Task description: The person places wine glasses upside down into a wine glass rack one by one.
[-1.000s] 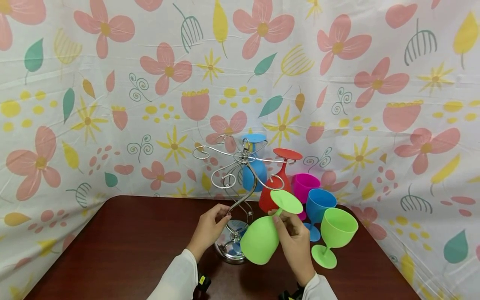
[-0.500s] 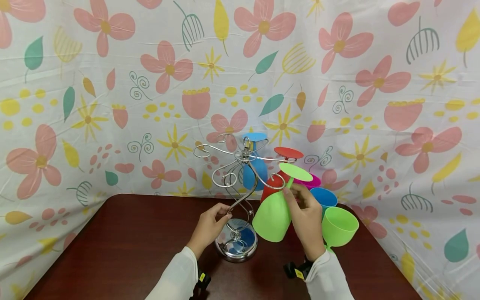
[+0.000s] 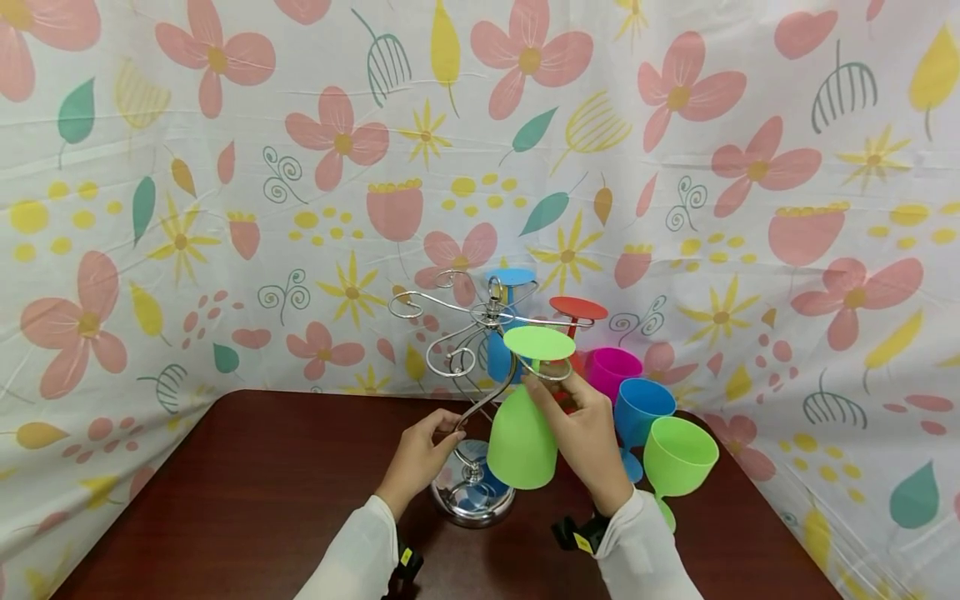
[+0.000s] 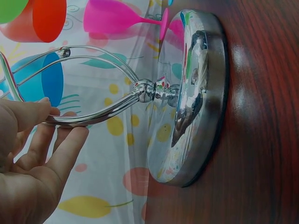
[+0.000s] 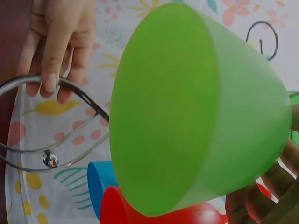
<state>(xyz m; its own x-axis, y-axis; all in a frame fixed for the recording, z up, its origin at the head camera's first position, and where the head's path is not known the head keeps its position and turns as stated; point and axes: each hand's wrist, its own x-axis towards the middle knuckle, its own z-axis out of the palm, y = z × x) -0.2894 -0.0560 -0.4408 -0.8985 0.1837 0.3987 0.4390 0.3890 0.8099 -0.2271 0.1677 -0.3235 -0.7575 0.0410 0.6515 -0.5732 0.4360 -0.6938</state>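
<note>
My right hand [image 3: 588,433] holds a light green plastic goblet [image 3: 522,442] upside down near its stem. Its foot lies just over the front right curl of a silver wire goblet rack [image 3: 491,315]; whether it rests on the wire I cannot tell. In the right wrist view the goblet's bowl [image 5: 187,112] faces the camera and hides much of the rack. My left hand [image 3: 420,454] pinches the rack's curved rod [image 4: 93,116] above its round chrome base [image 4: 205,116]. A blue goblet [image 3: 512,277] and a red goblet [image 3: 579,307] hang inverted from other rack arms.
To the right on the dark wooden table [image 3: 300,467] stand a magenta goblet [image 3: 612,367], a blue upright goblet [image 3: 645,408] and another green goblet [image 3: 678,454]. A flowered cloth [image 3: 300,242] hangs behind the table.
The right hand first raised the inverted green goblet and moved it right, then brought it left so its foot is over the front right curl. The left hand keeps its hold on the rack.
</note>
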